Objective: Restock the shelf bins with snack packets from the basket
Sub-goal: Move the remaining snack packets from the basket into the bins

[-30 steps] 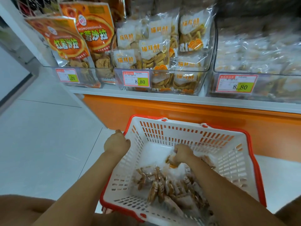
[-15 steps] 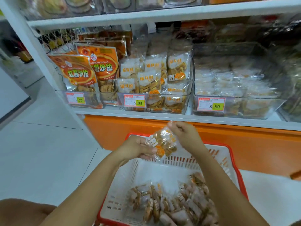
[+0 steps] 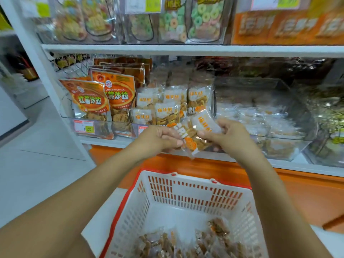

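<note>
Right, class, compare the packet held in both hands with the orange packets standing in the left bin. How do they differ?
The held packet is mostly clear with a white label; the orange packets are printed orange. The held packet is smaller than the orange packets. The held packet is tilted between the left hand and right hand; the orange packets stand upright. Both show brownish snack pieces.

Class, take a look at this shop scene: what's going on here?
A person is restocking. The left hand and right hand both pinch one clear snack packet, held up in front of the middle shelf bin, which holds matching packets. The packet is not in the bin yet. Below, the white basket with a red rim holds more packets.
</note>
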`<act>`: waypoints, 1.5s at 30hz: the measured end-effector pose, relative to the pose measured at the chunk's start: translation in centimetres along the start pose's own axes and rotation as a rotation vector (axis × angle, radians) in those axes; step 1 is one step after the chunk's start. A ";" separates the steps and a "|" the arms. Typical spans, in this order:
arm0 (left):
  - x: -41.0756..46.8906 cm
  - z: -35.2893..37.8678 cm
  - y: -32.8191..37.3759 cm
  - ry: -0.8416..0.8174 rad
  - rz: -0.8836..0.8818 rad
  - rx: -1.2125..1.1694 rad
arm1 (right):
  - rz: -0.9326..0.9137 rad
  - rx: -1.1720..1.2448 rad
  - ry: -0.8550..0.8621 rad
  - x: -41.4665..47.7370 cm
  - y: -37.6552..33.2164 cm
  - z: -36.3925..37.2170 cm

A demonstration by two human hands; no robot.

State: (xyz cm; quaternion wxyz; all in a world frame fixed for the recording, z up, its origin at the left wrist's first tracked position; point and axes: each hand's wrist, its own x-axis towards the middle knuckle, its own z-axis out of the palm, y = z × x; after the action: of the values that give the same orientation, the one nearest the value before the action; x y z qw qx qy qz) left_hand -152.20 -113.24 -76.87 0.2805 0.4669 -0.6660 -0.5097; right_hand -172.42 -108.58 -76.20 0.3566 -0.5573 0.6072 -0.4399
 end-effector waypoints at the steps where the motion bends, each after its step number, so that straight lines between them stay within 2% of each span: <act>1: 0.6 -0.2 0.4 0.050 0.040 0.054 | -0.029 -0.089 0.060 0.7 -0.8 -0.6; 3: 2.0 -1.0 0.6 0.195 0.134 0.290 | -0.069 -0.253 0.160 2.3 -2.5 -2.0; 5: 3.1 -2.1 0.3 0.305 0.244 0.603 | -0.057 -0.406 0.188 4.0 -4.0 -2.9; 7: 3.9 -3.0 -0.3 0.320 0.338 0.800 | -0.001 -0.498 0.165 5.9 -5.3 -3.0; 10: 4.1 -2.9 -1.1 0.305 0.413 0.907 | 0.076 -0.633 0.146 9.0 -6.7 -2.4; 17: 5.4 -3.1 -0.9 0.364 0.518 0.992 | 0.223 -0.830 -0.190 13.8 -8.6 -0.5; 24: 6.0 -3.1 -1.2 0.347 0.552 1.007 | 0.028 -0.939 -0.283 14.8 -7.8 -1.1; 28: 6.0 -3.2 -1.2 0.350 0.569 0.978 | 0.084 -0.936 -0.392 14.7 -8.3 -2.2; 31: 6.1 -3.3 -1.3 0.376 0.596 0.950 | 0.053 -1.103 -0.305 14.7 -8.5 -2.0; 34: 6.3 -3.4 -1.3 0.439 0.597 0.888 | -0.014 -1.253 -0.066 14.3 -8.0 -0.4; 37: 6.4 -3.0 -1.0 0.443 0.565 0.849 | -0.087 -1.297 0.201 13.6 -6.8 0.8; 39: 6.4 -2.8 -0.9 0.436 0.560 0.871 | -0.175 -1.296 0.287 13.0 -6.2 1.3; 41: 6.5 -2.7 -0.9 0.432 0.559 0.876 | -0.192 -1.197 0.238 12.4 -5.1 2.1; 45: 6.6 -2.6 -0.8 0.445 0.574 0.833 | 0.040 -0.842 0.014 11.7 -2.4 4.6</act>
State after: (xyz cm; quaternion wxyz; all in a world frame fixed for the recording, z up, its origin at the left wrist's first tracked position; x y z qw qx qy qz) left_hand -152.40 -120.37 -77.42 0.3338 0.4345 -0.8365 0.0050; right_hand -168.79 -120.73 -74.93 0.1021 -0.6396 0.7470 -0.1501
